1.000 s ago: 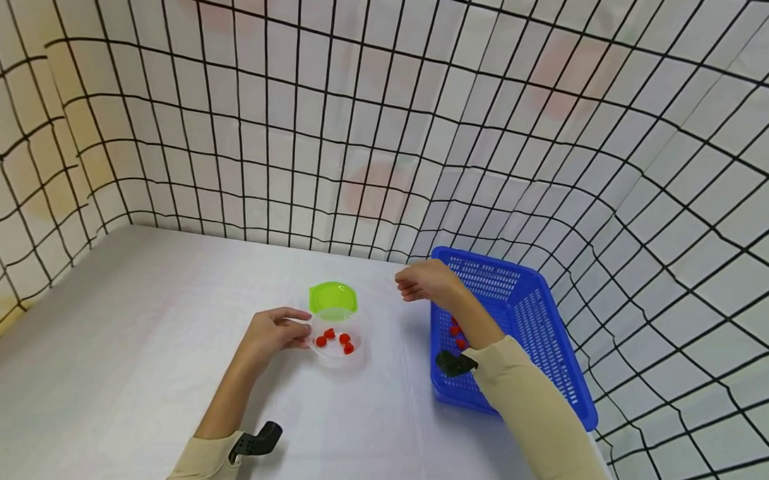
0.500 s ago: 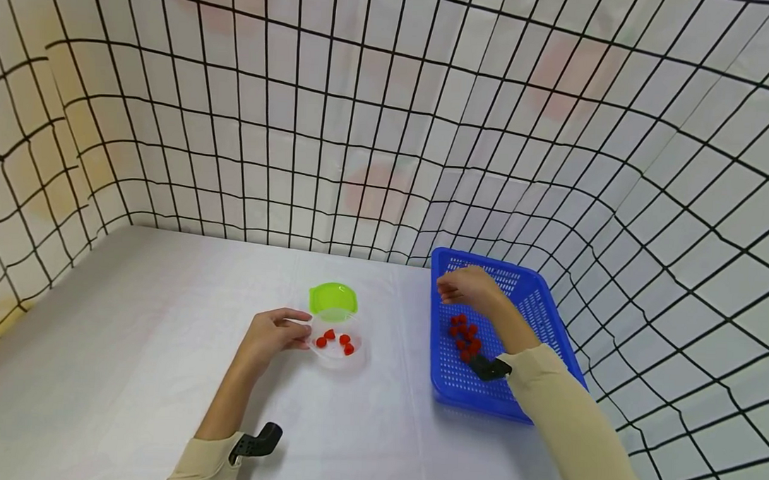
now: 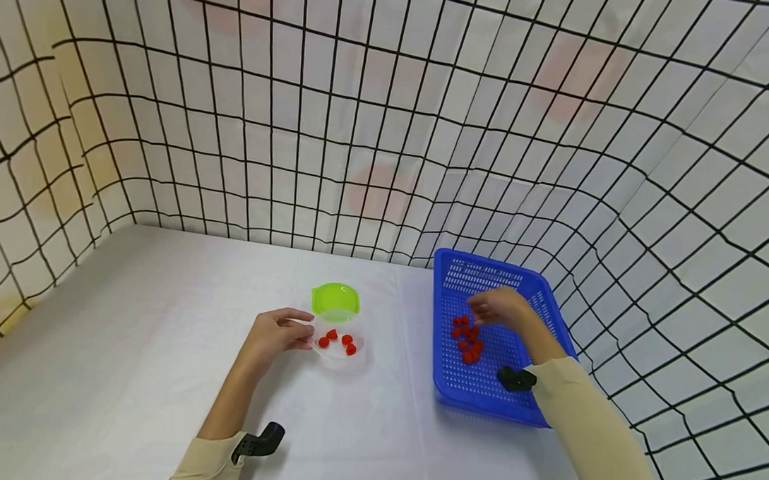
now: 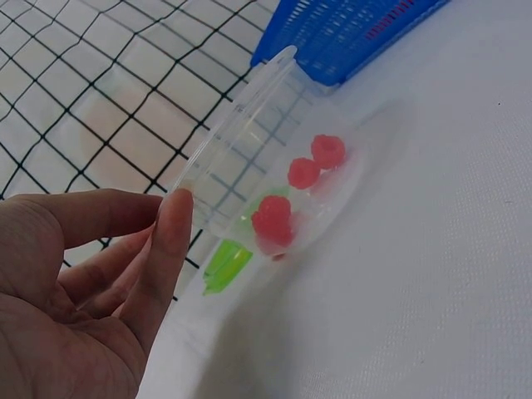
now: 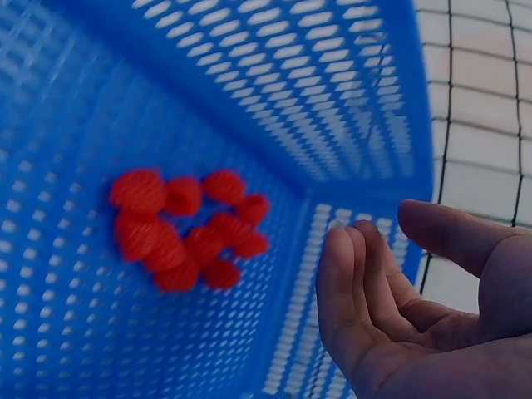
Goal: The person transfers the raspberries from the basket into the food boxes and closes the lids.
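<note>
While left grip (image 3: 271,338) pinches bowl (image 3: 336,348), right grip (image 5: 440,337) parted near raspberries (image 5: 158,241), gap visible only from right wrist

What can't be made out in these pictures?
Right wrist view: exact count of bumpy red berries, blurred and overlapping.
Left wrist view: most of the perforated blue plastic basket, cut off by the top edge.
Left wrist view: full outline of bright green plastic piece, partly behind clear plastic bowl.

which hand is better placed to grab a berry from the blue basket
Probably the right hand: empty, near the red berries in the blue basket; the left hand holds the clear bowl.
</note>
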Motion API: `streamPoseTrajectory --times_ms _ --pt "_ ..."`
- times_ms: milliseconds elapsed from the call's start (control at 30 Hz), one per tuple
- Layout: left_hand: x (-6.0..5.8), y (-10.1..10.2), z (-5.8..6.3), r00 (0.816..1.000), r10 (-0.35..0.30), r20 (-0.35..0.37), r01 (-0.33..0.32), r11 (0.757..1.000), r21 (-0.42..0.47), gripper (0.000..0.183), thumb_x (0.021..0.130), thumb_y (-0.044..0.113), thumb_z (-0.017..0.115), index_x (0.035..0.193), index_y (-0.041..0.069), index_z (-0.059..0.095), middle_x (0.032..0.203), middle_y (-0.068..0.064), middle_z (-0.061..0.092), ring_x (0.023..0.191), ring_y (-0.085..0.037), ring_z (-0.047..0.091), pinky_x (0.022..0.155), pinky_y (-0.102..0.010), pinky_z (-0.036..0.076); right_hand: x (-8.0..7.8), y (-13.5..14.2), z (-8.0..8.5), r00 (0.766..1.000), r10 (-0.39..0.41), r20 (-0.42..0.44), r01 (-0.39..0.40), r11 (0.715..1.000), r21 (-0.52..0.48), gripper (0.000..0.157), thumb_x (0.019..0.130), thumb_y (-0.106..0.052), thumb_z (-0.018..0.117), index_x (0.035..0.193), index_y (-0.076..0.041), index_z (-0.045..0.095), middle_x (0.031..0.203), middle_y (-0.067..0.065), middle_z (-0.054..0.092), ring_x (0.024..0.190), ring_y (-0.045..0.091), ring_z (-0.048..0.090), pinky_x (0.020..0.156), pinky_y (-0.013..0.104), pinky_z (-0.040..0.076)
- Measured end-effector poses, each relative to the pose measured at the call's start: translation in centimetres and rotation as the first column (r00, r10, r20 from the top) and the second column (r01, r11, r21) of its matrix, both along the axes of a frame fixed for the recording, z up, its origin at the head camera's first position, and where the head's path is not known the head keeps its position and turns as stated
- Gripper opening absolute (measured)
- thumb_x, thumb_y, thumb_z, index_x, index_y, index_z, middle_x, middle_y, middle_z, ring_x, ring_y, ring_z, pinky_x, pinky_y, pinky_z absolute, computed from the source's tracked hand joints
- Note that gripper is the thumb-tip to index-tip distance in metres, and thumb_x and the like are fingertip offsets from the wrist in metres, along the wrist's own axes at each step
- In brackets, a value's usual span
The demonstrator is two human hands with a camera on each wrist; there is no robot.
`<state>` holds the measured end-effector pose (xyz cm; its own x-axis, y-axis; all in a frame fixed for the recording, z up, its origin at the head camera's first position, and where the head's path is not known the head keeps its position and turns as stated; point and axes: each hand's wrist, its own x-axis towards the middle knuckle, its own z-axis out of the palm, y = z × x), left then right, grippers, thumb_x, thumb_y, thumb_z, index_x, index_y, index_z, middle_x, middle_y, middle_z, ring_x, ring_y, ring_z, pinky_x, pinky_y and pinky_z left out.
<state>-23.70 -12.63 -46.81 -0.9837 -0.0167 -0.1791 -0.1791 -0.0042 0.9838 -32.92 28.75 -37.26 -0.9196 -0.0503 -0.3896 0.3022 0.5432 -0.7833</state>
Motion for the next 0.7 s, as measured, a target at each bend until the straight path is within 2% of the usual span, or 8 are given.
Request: streamPoseTrajectory --times_ms 133,333,533,700 --pt "0.1 0.0 0.1 1.0 -0.002 -0.004 0.002 1.0 -0.01 0.03 0.094 0.007 0.069 0.121 -0.005 0.067 0.098 -0.019 0.074 0.07 -0.018 0.073 0.075 -0.031 0.064 0.4 1.2 -0.3 1.0 0.006 0.018 -0.006 1.0 0.017 0.027 0.101 -0.014 0.06 0.115 0.009 0.061 0.094 0.011 0.065 0.079 0.021 0.067 0.079 0.033 0.062" --pt "0.2 0.0 0.3 1.0 0.0 0.002 0.0 1.0 -0.004 0.032 0.094 0.008 0.07 0.123 -0.005 0.067 0.096 -0.018 0.073 0.07 -0.018 0.073 0.075 -0.032 0.064 0.6 2.3 -0.9 0.996 0.031 0.081 -0.034 0.999 0.041 0.032 0.102 -0.019 0.059 0.117 0.01 0.059 0.091 0.011 0.066 0.076 0.019 0.066 0.091 0.041 0.06" --pt "0.2 0.0 0.2 1.0 0.0 0.012 0.001 1.0 -0.004 0.033 0.094 0.009 0.071 0.123 -0.005 0.067 0.094 -0.015 0.073 0.07 -0.018 0.072 0.075 -0.031 0.064 0.5 3.5 -2.0 0.989 0.027 0.143 -0.036 0.998 0.06 0.038 0.104 -0.02 0.056 0.125 0.012 0.056 0.09 0.012 0.066 0.076 0.018 0.066 0.087 0.037 0.061" --pt "0.2 0.0 0.2 1.0 0.004 0.014 -0.004 1.0 -0.009 0.032 0.094 0.01 0.071 0.122 -0.005 0.067 0.096 -0.017 0.073 0.07 -0.018 0.073 0.075 -0.031 0.064 0.7 4.4 -3.1 0.983 -0.009 0.182 -0.001 0.999 0.054 0.04 0.103 -0.018 0.057 0.128 0.013 0.056 0.092 0.014 0.066 0.076 0.02 0.066 0.087 0.037 0.061"
